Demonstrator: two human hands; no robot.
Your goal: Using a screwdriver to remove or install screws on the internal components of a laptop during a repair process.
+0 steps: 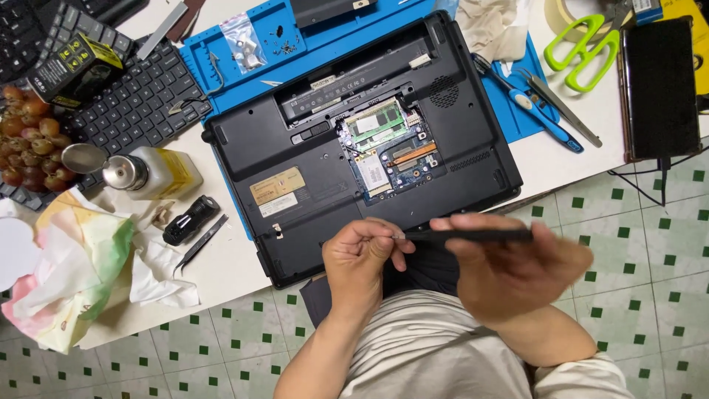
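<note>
A black laptop (310, 155) lies upside down on the blue work mat (251, 59), its bottom cover off so the green memory and circuit boards (384, 144) show. Below its front edge, my right hand (517, 270) grips a slim black tool (473, 235) held level. My left hand (362, 262) pinches the tool's metal tip between thumb and fingers. Both hands hover over my lap, just clear of the laptop's near edge.
A detached black keyboard (140, 96), a glass bottle with metal cap (148, 174), grapes (26, 140) and crumpled paper (74, 266) sit left. Black tweezers (201, 242) lie near the table edge. Green scissors (583, 44), a blue screwdriver (539, 111) and a black phone (659, 85) lie right.
</note>
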